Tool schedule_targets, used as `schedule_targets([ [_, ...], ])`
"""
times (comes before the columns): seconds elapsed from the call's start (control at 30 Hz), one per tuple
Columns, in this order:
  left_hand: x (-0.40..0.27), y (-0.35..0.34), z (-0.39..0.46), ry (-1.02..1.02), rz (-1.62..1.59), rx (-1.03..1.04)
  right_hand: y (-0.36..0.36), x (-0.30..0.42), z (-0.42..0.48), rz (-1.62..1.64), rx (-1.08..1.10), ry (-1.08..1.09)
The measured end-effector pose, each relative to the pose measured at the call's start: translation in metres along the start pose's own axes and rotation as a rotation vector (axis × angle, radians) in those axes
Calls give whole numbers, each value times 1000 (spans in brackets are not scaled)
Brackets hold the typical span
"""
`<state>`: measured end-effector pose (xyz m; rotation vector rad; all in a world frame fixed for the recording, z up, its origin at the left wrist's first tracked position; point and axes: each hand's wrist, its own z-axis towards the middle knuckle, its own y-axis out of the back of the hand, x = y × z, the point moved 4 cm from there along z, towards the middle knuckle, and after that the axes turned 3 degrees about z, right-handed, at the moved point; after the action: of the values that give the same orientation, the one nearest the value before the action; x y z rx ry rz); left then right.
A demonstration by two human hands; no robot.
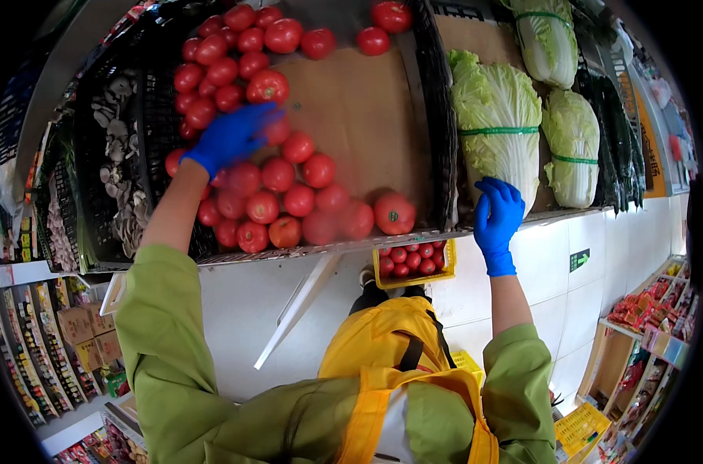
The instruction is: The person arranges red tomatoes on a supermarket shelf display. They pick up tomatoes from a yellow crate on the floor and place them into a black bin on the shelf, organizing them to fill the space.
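My left hand [235,136], in a blue glove, reaches over the heap of tomatoes; its fingertips are blurred at a tomato [277,131], and whether they grip it is unclear. More tomatoes [262,207] lie in front of it and behind it on brown cardboard [351,116]. One tomato with a small sticker [393,213] sits near the bin's front right corner. My right hand [499,211], gloved in blue too, rests with bent fingers at the lower end of a napa cabbage [496,116] bound with green tape. Another bound cabbage [572,148] lies to its right.
A black crate wall [438,116] divides tomatoes from cabbages. Mushrooms [119,133] fill a crate at the left; dark green vegetables [615,139] lie at the right. On the floor, below the display edge, stands a yellow crate of tomatoes [412,284]. A white panel [296,310] slants beside it.
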<state>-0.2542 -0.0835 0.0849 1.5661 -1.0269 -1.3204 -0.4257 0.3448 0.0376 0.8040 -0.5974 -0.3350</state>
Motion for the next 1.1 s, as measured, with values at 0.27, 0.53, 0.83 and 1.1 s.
schedule_targets([
  [0.27, -69, -35, -143, 395, -281, -534, 0, -2, -4, -22, 19, -23],
  [0.53, -22, -93, -203, 739, -330, -978, -1, 4, -1, -21, 19, 25],
  [0.83, -23, -99, -190, 902, -151, -927, -3, 2, -3, -18, 21, 18],
  [1.1, -79, -19, -86, 402, -115, -778, 0, 4, -3, -46, 3, -26],
])
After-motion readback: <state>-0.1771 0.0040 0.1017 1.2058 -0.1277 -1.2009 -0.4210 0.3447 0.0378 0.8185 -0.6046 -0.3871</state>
